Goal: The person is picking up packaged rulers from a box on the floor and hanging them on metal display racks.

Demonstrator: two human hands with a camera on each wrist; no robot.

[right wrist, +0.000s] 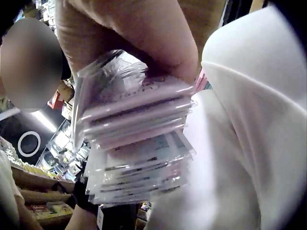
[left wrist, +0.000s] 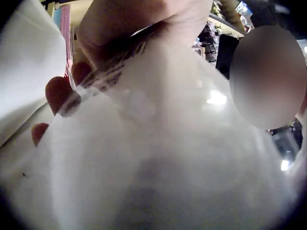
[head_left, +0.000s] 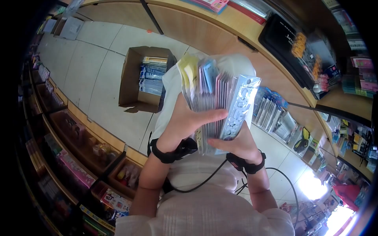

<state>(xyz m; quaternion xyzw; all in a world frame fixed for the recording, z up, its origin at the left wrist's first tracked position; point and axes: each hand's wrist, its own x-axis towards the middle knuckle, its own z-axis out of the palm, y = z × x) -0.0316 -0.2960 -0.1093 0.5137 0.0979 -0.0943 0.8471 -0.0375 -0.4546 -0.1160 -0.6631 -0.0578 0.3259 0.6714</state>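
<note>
A thick stack of clear plastic packets [head_left: 208, 106] is held between both hands over the person's lap. From the left side, my left hand [head_left: 187, 122] grips the stack, its thumb lying across the packets' front edges. My right hand [head_left: 238, 143] holds the lower right part, thumb along the near edge. Yellow, blue and pink cards show inside the packets, and the outermost right one is a silvery embossed sheet [head_left: 238, 106]. Up close in the right wrist view, packet edges [right wrist: 139, 120] fan out below the hand. Blurred translucent plastic [left wrist: 158, 129] fills most of the left wrist view.
An opened cardboard box [head_left: 130, 82] with packaged goods stands on the tiled floor at left. Packets [head_left: 269, 114] line a low ledge at right. Wooden shelves with merchandise run along both sides. A black cable [head_left: 204, 185] loops between the wrist straps.
</note>
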